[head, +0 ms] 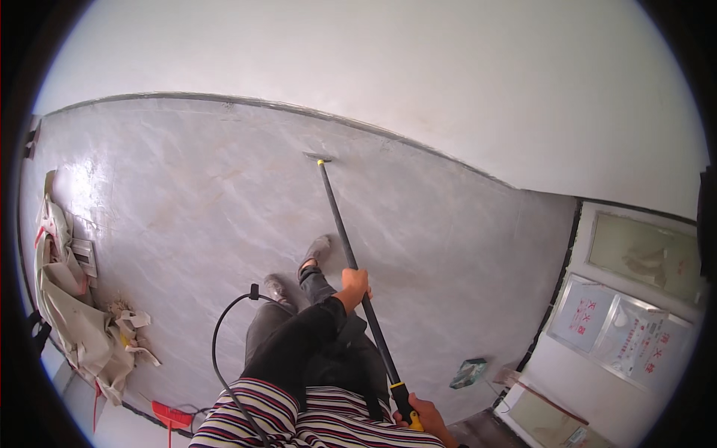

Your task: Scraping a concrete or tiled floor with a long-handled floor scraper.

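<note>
A floor scraper (343, 232) with a long black pole runs from my body across the grey floor. My left hand (355, 285) is wrapped around the middle of the pole. Lower down, my right hand (421, 413) grips the black handle end near its yellow collar and yellow part. The wide, thin scraper head (318, 157) appears to lie on the floor, a short way from the wall base. My shoes (318, 250) stand on the floor to the left of the pole.
Marbled grey flooring (185, 185) meets a white wall (392, 67). Crumpled beige sheeting (78, 325) and debris (131, 330) lie left. A red dustpan (171, 415) is lower left. At right are a green-wrapped object (469, 373) and wall panels (622, 330) bearing writing. A black cable (215, 336) loops by me.
</note>
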{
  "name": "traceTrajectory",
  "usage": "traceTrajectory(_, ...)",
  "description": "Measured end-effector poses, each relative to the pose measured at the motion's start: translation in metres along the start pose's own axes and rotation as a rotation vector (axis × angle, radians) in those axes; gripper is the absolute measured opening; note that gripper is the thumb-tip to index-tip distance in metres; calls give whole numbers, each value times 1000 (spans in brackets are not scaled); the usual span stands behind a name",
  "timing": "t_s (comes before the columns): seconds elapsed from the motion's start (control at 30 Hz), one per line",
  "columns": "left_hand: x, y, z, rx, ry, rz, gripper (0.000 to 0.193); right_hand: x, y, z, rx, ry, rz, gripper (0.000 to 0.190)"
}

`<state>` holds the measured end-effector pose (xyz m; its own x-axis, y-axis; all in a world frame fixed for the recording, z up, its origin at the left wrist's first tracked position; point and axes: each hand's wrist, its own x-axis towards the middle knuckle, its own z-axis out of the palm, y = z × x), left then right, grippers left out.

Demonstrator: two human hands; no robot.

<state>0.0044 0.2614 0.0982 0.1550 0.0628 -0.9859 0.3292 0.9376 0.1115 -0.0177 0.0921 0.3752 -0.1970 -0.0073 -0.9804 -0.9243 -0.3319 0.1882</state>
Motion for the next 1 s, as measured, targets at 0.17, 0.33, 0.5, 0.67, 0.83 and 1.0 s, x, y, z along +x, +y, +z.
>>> traceTrajectory(0.17,1,25,35,5,-2,120,12,-15,-37,15,52,0,-50,39)
traceTrajectory(0.33,11,60,42,-75,-76,104,12,-13,-79,26,77,-130,-25,40)
traceTrajectory(0.5,4,57,34,-120,-22,71,11,-7,-92,8,-54,-119,-23,36)
traceTrajectory(0.67,27,69,-12,-321,22,70,13,25,-105,1,-241,-115,-6,29)
traceTrajectory(0.83,34,101,-39,-372,117,102,14,35,-144,35,-386,-107,14,25)
traceTrajectory(1.0,29,92,3,-380,141,124,13,9,-167,13,-624,-117,-115,26)
